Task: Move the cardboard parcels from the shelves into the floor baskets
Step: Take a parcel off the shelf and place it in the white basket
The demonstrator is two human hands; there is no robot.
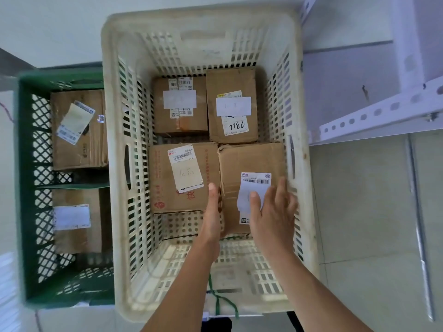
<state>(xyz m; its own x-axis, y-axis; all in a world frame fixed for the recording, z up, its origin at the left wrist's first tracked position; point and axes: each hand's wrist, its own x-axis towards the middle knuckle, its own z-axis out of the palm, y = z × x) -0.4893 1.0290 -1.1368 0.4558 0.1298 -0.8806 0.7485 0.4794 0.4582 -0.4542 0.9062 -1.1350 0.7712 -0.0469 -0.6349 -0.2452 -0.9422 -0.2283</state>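
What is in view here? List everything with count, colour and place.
white basket: 1, off-white, centre, on the floor
green basket: 1, green, left of the white basket
parcels: 6, brown cardboard with labels; four in the white basket, two in the green basket
shelf: 1, white metal, right
floor: pale tiles, lower right
left hand: 1, at the left side of the near right parcel, fingers hidden
right hand: 1, fingers spread on that parcel's top
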